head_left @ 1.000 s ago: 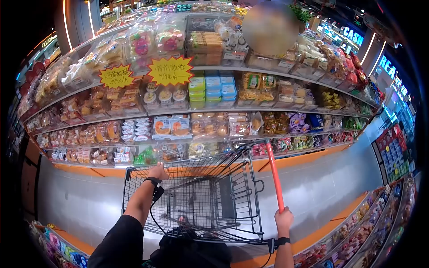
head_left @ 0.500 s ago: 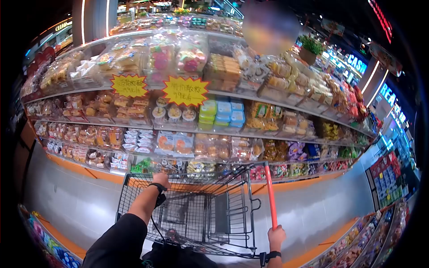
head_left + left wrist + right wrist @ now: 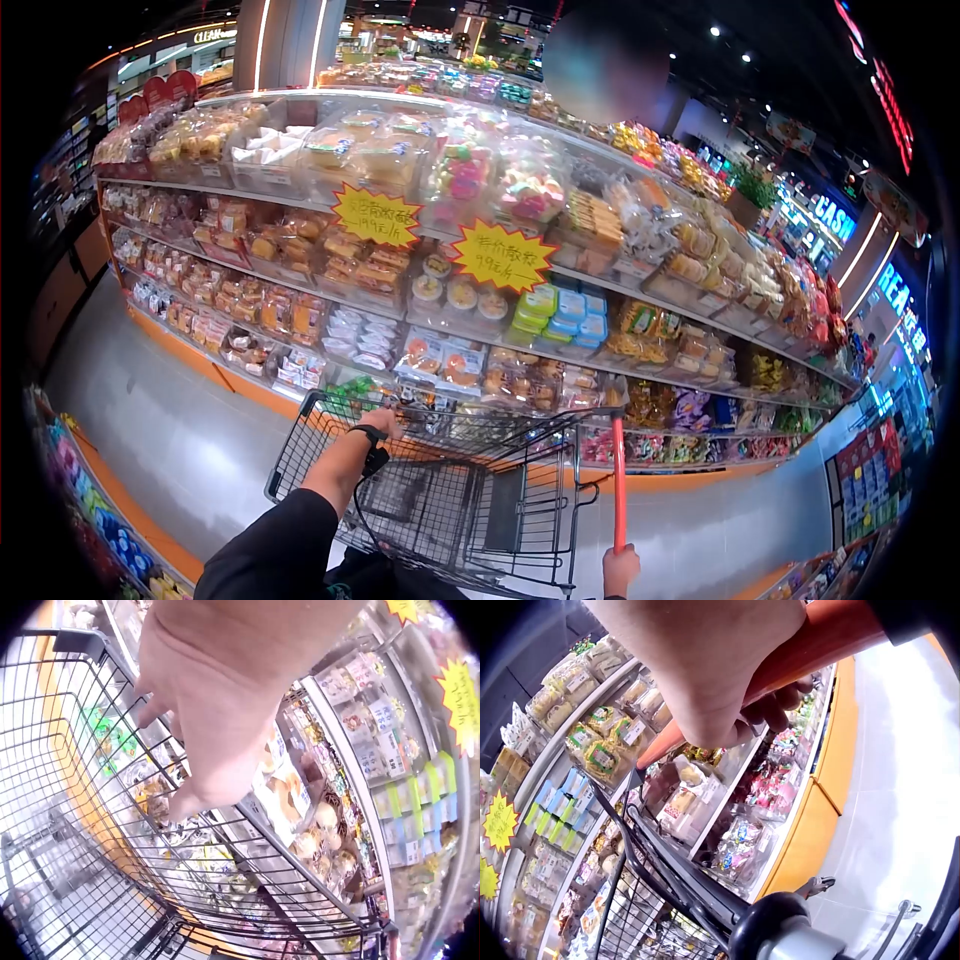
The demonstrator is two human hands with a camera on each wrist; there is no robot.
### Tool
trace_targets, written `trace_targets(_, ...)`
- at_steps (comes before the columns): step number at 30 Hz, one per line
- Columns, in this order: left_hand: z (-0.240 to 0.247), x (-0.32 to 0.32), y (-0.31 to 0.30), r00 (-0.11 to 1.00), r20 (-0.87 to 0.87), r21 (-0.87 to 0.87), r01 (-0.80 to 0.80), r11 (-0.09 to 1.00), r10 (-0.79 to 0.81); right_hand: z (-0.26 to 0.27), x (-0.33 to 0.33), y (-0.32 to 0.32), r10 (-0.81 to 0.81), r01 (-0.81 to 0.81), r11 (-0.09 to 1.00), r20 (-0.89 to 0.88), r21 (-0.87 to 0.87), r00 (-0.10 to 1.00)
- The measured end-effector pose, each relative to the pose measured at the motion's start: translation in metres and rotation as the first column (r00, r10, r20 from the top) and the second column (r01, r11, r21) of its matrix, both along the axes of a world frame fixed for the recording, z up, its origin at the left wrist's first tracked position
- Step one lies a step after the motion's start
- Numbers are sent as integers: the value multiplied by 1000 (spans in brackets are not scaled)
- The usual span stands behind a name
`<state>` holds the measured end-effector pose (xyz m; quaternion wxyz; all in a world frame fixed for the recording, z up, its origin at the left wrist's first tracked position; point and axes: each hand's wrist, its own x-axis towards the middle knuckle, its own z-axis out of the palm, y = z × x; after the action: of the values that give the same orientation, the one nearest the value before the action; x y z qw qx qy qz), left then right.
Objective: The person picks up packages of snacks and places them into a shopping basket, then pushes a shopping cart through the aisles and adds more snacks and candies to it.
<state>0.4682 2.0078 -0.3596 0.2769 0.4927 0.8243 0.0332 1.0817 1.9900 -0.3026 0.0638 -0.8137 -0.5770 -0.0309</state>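
Note:
A black wire shopping cart [image 3: 430,500] stands in front of the person, its basket bare wire mesh inside. The left hand [image 3: 382,423] is on the cart's far side rail. In the left wrist view this hand [image 3: 217,727] straddles the rail, thumb on one side and fingers on the other. At the cart's right end, the right hand [image 3: 621,572] grips the near end of the red handlebar [image 3: 618,480]. The right wrist view shows that hand [image 3: 712,675] with its fingers curled round the handlebar [image 3: 817,645].
A long tiered shelf [image 3: 380,310] of packaged breads and snacks runs just beyond the cart, with yellow starburst price signs [image 3: 503,256]. Low snack displays [image 3: 100,520] stand behind at both lower corners. Grey tiled floor [image 3: 700,510] shows between. A poster stand [image 3: 868,480] is at right.
The head view has turned left and up, so shelves and signs sit further right and lower. Both hands keep their places on the cart, which sits slightly lower in view.

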Motion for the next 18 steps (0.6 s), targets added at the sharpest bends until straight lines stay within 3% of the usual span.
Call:
trace_targets(2, -17, -8, 2, 999, -42, 88, -17, 996, 21, 1, -9, 0, -1, 1, 1000, 3, -4, 1000)
trace_targets(7, 12, -23, -3, 999, 48, -41, 0, 999, 2, 1, -28, 2, -36, 37, 999, 16, -38, 999)
trace_targets(10, 7, -37, -9, 998, 67, 51, -20, 998, 16, -4, -36, -1, 1, 0, 1000, 45, -24, 999)
trace_targets(13, -19, -55, -4, 997, 79, 86, -29, 996, 22, -7, -45, -5, -6, 6, 1000, 1, -10, 1000)
trace_targets(18, -11, -75, -3, 992, 129, 25, 11, 1000, -14, -2, -62, -9, -12, 10, 1000, -84, -13, 996)
